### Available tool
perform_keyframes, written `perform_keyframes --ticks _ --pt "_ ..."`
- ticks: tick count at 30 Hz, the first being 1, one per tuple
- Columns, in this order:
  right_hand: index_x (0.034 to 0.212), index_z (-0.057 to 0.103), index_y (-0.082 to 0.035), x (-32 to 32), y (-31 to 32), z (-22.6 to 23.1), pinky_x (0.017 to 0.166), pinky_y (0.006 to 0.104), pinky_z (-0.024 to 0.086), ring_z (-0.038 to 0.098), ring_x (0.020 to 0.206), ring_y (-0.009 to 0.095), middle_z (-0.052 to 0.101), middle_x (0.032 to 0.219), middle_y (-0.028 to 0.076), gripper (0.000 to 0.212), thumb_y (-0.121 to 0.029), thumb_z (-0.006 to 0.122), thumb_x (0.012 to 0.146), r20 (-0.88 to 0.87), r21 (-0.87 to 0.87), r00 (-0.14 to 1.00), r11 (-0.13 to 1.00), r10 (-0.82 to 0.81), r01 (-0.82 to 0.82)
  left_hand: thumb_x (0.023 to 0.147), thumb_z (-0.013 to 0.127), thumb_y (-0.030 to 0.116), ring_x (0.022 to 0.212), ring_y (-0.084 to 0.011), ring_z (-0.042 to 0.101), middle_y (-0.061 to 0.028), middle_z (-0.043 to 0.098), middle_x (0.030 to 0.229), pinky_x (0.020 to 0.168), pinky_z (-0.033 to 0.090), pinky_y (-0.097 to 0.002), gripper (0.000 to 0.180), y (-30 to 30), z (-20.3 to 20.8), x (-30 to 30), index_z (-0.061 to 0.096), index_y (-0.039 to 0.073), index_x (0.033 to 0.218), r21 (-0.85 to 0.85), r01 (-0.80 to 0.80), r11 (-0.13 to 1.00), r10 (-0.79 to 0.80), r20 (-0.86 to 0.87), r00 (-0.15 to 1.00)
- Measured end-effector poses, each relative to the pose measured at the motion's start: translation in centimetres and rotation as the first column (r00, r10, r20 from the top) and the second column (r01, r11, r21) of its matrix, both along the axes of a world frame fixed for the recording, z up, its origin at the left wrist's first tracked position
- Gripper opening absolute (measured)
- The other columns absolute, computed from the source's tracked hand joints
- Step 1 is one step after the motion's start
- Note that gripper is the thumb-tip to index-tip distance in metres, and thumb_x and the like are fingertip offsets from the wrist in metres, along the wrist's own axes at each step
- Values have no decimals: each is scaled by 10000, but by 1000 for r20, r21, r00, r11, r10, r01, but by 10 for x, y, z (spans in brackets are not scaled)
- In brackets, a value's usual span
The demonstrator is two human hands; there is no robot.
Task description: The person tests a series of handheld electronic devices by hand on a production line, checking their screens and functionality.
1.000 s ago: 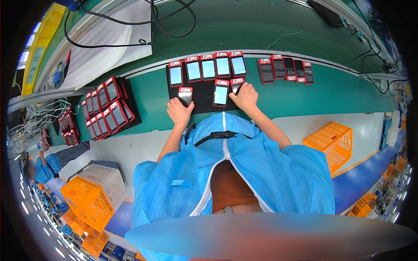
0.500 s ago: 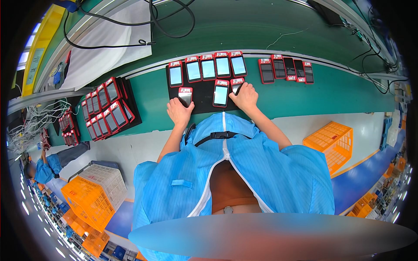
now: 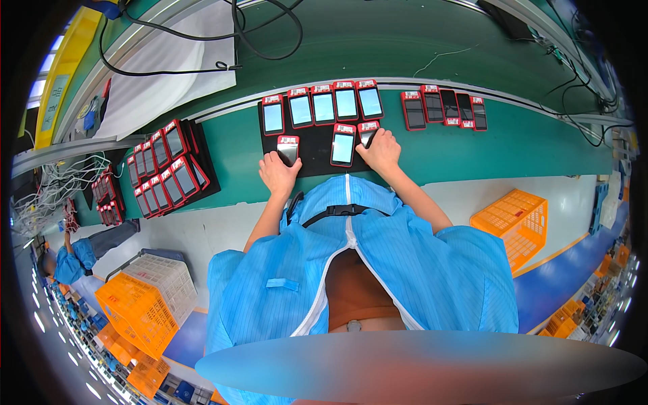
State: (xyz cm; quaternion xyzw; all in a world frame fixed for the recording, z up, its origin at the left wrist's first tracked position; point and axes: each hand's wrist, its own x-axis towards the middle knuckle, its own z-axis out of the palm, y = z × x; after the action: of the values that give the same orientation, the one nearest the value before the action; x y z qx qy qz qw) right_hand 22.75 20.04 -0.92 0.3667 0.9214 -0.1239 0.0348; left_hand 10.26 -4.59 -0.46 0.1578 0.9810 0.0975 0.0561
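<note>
Green workbench (image 3: 486, 155), metal rail along its back, white sheet (image 3: 169, 84) and black cable (image 3: 162, 69) at upper left. Orange crate (image 3: 499, 212) on the floor to the right, another orange crate (image 3: 128, 304) at lower left beside a whitish one.

Black mat (image 3: 314, 154) on the bench in front of the person, carrying red-framed handheld devices. Back row (image 3: 322, 106): five units, all screens lit. Front: left device (image 3: 288, 144), greyish screen; middle device (image 3: 342, 146), lit, nobody on it; right device (image 3: 366, 136), dark screen, lower part covered by the hand.

Left hand (image 3: 278, 174): fingers narrowed on the lower end of the left device, thumb on its right side. Right hand (image 3: 381, 150): thumb on the left, fingers curled over the right device, holding it; exact contact hidden under the palm. Both units sit on the mat.

Off the mat: five dark-screened units (image 3: 433, 104) to the right, rows of dark-screened units (image 3: 159, 148) to the left.

Delta vs half a second and one second ago: none I can see at the mat. Same hand poses, same device positions, same screens lit. Co-worker (image 3: 82, 253) at far left: raised arm shifted slightly since the oldest frame.
</note>
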Motion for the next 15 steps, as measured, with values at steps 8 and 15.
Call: perform_keyframes --ticks 8,15 --pt "970 558 15 -1 1 1 691 419 569 658 867 318 609 938 166 623 -489 764 668 -10 -1 1000 1000 -2 2 674 813 449 1025 -359 547 -150 599 1051 845 471 -489 592 0 -1 -1 581 8 994 5 0 1000 0 -1 1000" --pt "1027 569 -6 6 8 3 819 432 535 619 978 301 598 1002 137 608 -429 786 649 44 -37 995 996 84 -83 661 836 360 1041 -349 515 -132 564 1079 867 460 -467 583 -23 5 -16 589 22 1067 -19 229 973 -229 9 973"
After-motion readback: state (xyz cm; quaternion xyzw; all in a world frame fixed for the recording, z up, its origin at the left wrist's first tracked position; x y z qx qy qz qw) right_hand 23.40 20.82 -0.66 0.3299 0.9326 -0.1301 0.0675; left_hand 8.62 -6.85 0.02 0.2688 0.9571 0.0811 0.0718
